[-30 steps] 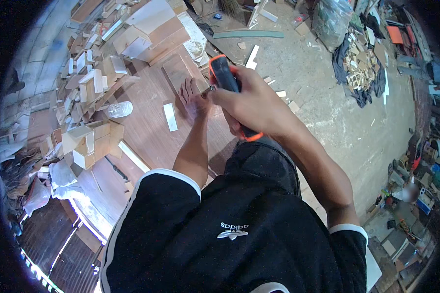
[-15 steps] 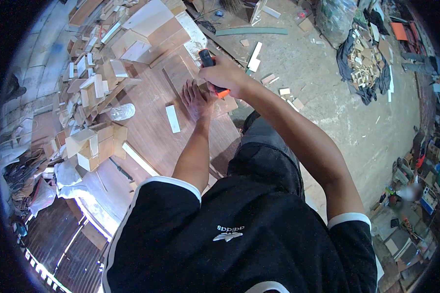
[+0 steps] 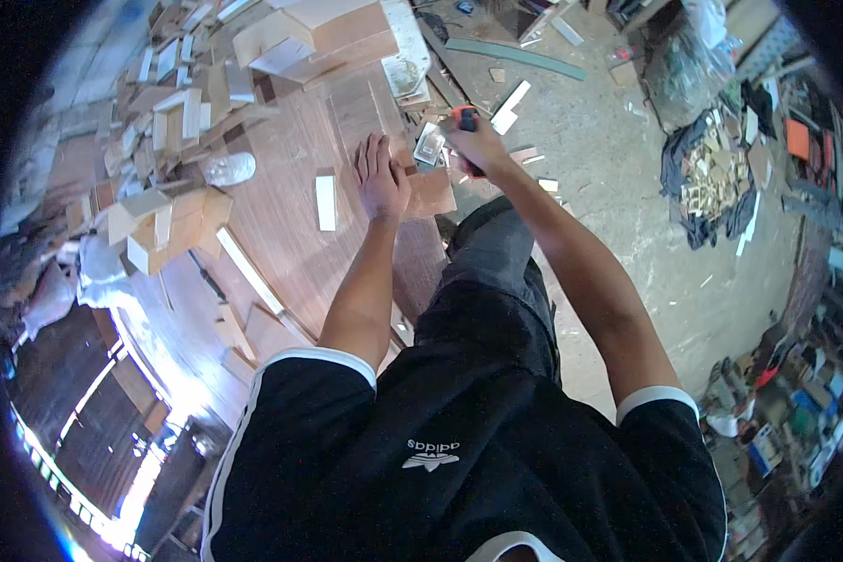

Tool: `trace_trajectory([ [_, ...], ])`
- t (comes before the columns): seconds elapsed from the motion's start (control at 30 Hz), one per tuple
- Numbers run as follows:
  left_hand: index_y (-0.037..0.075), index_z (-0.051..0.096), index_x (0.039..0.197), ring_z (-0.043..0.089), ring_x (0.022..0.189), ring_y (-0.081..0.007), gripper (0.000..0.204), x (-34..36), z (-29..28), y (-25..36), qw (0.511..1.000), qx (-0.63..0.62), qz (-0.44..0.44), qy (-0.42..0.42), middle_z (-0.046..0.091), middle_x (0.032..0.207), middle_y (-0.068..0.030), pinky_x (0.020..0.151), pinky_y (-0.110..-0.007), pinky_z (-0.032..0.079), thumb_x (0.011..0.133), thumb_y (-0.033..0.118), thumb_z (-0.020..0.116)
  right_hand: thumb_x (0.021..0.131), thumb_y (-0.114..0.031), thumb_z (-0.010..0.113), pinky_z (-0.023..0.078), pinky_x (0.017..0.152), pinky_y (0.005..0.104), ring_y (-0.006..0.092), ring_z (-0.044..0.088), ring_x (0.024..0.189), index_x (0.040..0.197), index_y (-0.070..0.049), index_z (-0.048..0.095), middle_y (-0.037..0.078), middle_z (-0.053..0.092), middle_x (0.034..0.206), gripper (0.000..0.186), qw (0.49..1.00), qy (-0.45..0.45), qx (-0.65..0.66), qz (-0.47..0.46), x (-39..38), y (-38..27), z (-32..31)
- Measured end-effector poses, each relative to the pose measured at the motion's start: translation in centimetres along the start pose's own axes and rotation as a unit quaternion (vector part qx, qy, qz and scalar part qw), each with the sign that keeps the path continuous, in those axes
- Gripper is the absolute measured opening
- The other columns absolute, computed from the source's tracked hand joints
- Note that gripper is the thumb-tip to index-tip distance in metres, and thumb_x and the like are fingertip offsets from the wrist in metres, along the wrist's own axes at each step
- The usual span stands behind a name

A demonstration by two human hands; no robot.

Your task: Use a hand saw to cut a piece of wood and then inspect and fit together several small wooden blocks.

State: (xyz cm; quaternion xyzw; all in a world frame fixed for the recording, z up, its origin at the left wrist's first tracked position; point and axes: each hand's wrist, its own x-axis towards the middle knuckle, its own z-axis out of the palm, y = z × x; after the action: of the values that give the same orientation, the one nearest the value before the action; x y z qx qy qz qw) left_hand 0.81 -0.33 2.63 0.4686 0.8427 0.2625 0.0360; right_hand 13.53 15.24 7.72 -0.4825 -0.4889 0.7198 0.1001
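Note:
My left hand (image 3: 381,183) lies flat with its fingers stretched out, pressing on the brown wooden bench top (image 3: 286,201) near its right edge. A small brown wood piece (image 3: 431,192) sticks out beside its thumb, over the bench edge. Past that edge, my right hand (image 3: 478,148) is wrapped round a black-and-orange tool (image 3: 465,119); its exact kind is hidden by the grip and blur. Left of my left hand, a narrow white strip of wood (image 3: 326,203) rests on the bench.
Stacked box-like wooden pieces (image 3: 173,229) crowd the bench's left side, near a clear plastic container (image 3: 229,170). A larger wooden box (image 3: 323,42) stands at the far end. Offcuts lie on the concrete floor (image 3: 618,201), with a dark sack of scraps (image 3: 712,178) farther right.
My right hand has moved right with the black-and-orange tool, away from my left hand and out past the bench edge. My left hand remains flat on the bench. The view has shifted slightly.

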Motion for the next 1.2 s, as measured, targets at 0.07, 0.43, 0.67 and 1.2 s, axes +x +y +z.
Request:
trace_trajectory([
  [0.07, 0.008, 0.048, 0.128, 0.033, 0.132, -0.0297, 0.047, 0.1, 0.4, 0.1, 1.000, -0.002, -0.014, 0.012, 0.042, 0.140, -0.0093, 0.113, -0.047, 0.019, 0.082, 0.012, 0.049, 0.085, -0.029, 0.065, 0.035, 0.033, 0.0273, 0.0105, 0.045, 0.035, 0.076, -0.010, 0.050, 0.001, 0.048, 0.051, 0.026, 0.999, -0.010, -0.025, 0.047, 0.5, 2.1, -3.3],
  [0.43, 0.006, 0.049, 0.128, 0.036, 0.131, -0.0307, 0.046, 0.4, 0.8, -0.5, 1.000, -0.011, 0.007, 0.023, 0.043, 0.138, -0.0098, 0.112, -0.048, 0.023, 0.083, 0.011, 0.049, 0.079, -0.010, 0.054, 0.039, 0.030, 0.0333, 0.0184, 0.050, 0.033, 0.075, -0.002, 0.048, 0.005, 0.047, 0.047, 0.010, 0.978, 0.031, -0.179, 0.107, -8.0, 12.1, -18.5],
  [0.67, 0.001, 0.044, 0.130, 0.041, 0.123, -0.0360, 0.052, 1.3, -0.1, -2.4, 0.987, 0.130, -0.011, 0.090, 0.045, 0.132, -0.0185, 0.108, -0.048, 0.027, 0.085, 0.025, 0.055, 0.075, -0.011, 0.057, 0.041, 0.039, 0.0319, 0.0140, 0.051, 0.040, 0.081, -0.003, 0.054, 0.004, 0.050, 0.054, 0.010, 0.967, 0.021, -0.192, 0.166, -10.4, 13.8, -20.0],
  [1.2, 0.005, 0.062, 0.115, 0.063, 0.099, -0.0324, 0.066, 3.3, -3.9, 0.1, 0.916, -0.094, -0.380, -0.084, 0.066, 0.108, -0.0179, 0.086, -0.038, 0.049, 0.060, 0.038, 0.081, 0.081, -0.008, 0.056, 0.038, 0.030, 0.0323, 0.0164, 0.048, 0.033, 0.084, -0.003, 0.047, 0.003, 0.046, 0.050, 0.010, 0.980, -0.058, -0.187, 0.021, -12.7, 7.5, -16.3],
])
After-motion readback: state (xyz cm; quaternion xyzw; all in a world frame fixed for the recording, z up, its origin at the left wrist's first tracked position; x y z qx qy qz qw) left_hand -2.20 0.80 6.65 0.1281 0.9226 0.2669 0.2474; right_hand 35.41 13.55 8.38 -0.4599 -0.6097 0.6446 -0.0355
